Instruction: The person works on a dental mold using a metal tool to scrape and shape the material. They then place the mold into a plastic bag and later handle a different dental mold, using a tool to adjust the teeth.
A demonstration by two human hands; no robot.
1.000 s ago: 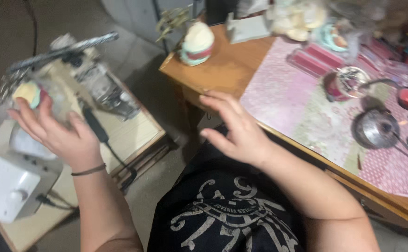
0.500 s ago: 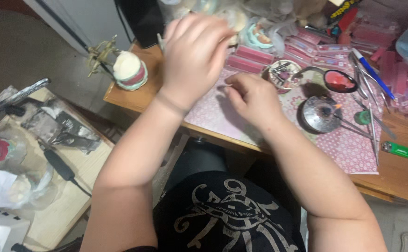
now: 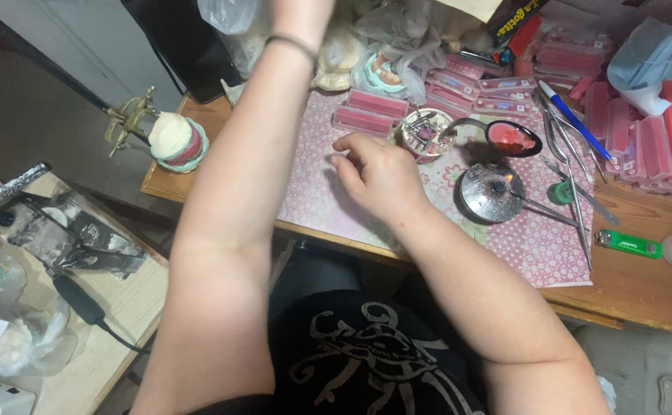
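My right hand [image 3: 378,173] rests on a pink flowered mat [image 3: 317,192] on the wooden desk, fingers loosely curled and apart, with nothing in it. Just right of it stand a small round pot of metal bits [image 3: 426,132], a spoon holding red wax [image 3: 513,138] and a round metal burner dish [image 3: 493,192]. My left arm reaches up across the desk; a thin band circles the wrist [image 3: 294,42]. The left hand itself runs past the top edge, so its fingers are hidden.
A brass articulator with a plaster cast [image 3: 171,140] stands at the desk's left corner. Pink flat boxes [image 3: 370,111], long metal instruments [image 3: 574,184], a blue pen [image 3: 570,115] and a green lighter [image 3: 628,244] lie to the right. A low side table [image 3: 129,300] holds plastic bags.
The view swung from the side table to the desk. My left hand left the side table and rose past the top edge. My right hand settled on the mat.
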